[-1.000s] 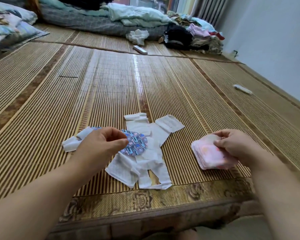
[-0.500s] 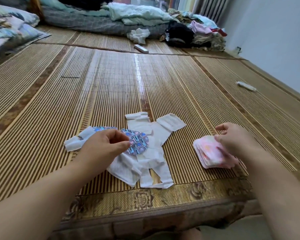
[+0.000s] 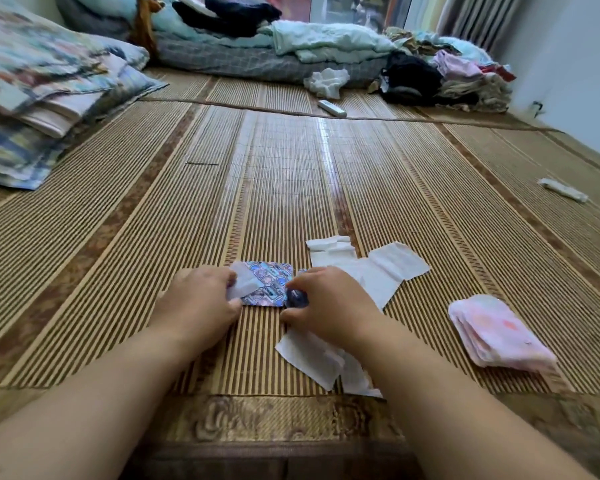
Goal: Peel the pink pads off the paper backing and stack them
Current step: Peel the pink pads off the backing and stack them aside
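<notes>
A stack of pink pads [image 3: 499, 336] lies on the bamboo mat [image 3: 291, 185] at the right, untouched. In the middle lies a blue patterned pad [image 3: 269, 284] with a white paper strip across its left end. My left hand [image 3: 198, 303] pinches that white strip and the pad's left end. My right hand [image 3: 329, 303] grips the pad's right end, fingers curled over it. Several white paper backing pieces [image 3: 371, 271] lie spread under and behind my right hand; more of the backing [image 3: 309, 358] shows beneath my right wrist.
Folded quilts [image 3: 42, 98] lie at the far left. Bedding and a heap of clothes [image 3: 430, 74] line the far end. A white remote [image 3: 331, 108] and a small white wrapper [image 3: 563, 190] lie on the mat. The mat's patterned border [image 3: 274, 417] runs along the near edge.
My right hand left the pink stack and moved left onto the blue pad. My left hand shifted to the pad's left end. The camera tilted and moved closer.
</notes>
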Demonstrator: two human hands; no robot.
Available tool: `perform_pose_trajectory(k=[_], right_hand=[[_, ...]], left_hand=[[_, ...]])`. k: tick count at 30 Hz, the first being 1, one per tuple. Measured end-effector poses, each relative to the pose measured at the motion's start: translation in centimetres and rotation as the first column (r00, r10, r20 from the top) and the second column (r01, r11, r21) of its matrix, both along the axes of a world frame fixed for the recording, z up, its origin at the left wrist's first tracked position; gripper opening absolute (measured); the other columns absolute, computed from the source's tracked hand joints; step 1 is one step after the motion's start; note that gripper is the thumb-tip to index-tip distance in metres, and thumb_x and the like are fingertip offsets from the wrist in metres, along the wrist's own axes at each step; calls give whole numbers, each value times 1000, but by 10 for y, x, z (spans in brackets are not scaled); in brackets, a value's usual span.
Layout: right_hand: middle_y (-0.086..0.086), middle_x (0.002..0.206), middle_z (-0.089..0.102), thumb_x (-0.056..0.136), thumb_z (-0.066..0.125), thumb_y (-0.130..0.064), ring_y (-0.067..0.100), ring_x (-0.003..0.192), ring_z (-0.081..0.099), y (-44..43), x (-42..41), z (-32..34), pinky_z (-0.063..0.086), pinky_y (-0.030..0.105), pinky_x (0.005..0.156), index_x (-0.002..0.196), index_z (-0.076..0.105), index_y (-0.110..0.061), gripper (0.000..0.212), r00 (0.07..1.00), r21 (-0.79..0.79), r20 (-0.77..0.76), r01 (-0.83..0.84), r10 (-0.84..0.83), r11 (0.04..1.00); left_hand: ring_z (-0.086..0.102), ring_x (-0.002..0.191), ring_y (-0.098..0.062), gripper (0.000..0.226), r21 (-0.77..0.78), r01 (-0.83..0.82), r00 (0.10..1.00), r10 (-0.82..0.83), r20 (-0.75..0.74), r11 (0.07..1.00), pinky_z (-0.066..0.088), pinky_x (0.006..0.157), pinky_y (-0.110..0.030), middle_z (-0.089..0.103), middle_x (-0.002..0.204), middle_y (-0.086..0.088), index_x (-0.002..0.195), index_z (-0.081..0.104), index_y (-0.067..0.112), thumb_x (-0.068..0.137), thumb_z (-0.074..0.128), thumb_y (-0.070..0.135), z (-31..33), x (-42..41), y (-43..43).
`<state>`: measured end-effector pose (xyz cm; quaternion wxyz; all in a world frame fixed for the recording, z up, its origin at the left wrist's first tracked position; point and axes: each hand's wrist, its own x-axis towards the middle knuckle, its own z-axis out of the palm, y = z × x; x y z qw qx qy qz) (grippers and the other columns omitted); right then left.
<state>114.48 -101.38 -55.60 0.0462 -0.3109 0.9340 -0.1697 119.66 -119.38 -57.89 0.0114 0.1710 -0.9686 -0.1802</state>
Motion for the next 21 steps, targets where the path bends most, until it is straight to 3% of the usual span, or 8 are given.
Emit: perform_pose_trajectory(k=[3,5,8,11,14,16,21], right_hand=[[2,88,67,75,68,-43,20,84,59,-9,-6,-3,45,29,65,89,71,-18,29,998,37,-44,41,-39,998],[3,91,68,74,67,-48,21,86,59,-11,-7,-5,49,32,69,94,71,-19,35,996,37,-70,57,-54,998],[4,105,66,71,66,-58,23,97,57,-15,-4,-9,49,34,80,113,65,-25,53,994,39,-78,79,-76,996],[3,105,63,71,61,-63,24,97,52,-18,-1,-13,44,34,75,114,60,-30,54,986,34,-135,104,-99,994],[6,103,63,77,58,-48,27,95,53,-20,-2,-16,41,33,71,118,57,-25,47,977,2,-179,116,-113,993],[7,100,63,79,55,-37,29,94,54,-19,-1,-16,41,33,69,114,60,-21,39,977,-13,-171,130,-130,991],[4,75,64,86,51,-24,25,73,59,-17,0,-2,47,35,61,85,67,-16,18,963,-136,-194,163,-188,977]], left_hand=[[49,101,-25,14,-38,-29,998,27,-59,999,45,88,-43,65,105,4,93,66,30,85,58,38,2,5,-8],[47,95,-23,12,-9,-22,995,20,-100,1000,44,87,-43,66,100,4,86,66,27,87,57,36,3,7,-9],[57,85,-19,17,256,49,953,31,-301,965,49,73,-40,68,89,1,81,64,22,91,54,31,19,13,-7],[58,61,-13,21,586,137,886,165,-432,798,47,55,-37,64,68,-2,72,59,24,85,51,38,44,24,-5],[67,68,-9,26,843,235,869,285,-405,483,54,57,-26,72,78,8,66,64,32,90,52,29,55,30,-6],[70,74,-13,35,917,230,871,351,-344,326,54,57,-23,75,85,3,64,65,32,93,51,20,55,30,-10],[65,76,-23,16,978,59,873,465,-148,201,53,50,-26,67,97,-15,83,60,15,94,49,17,47,24,-20]])
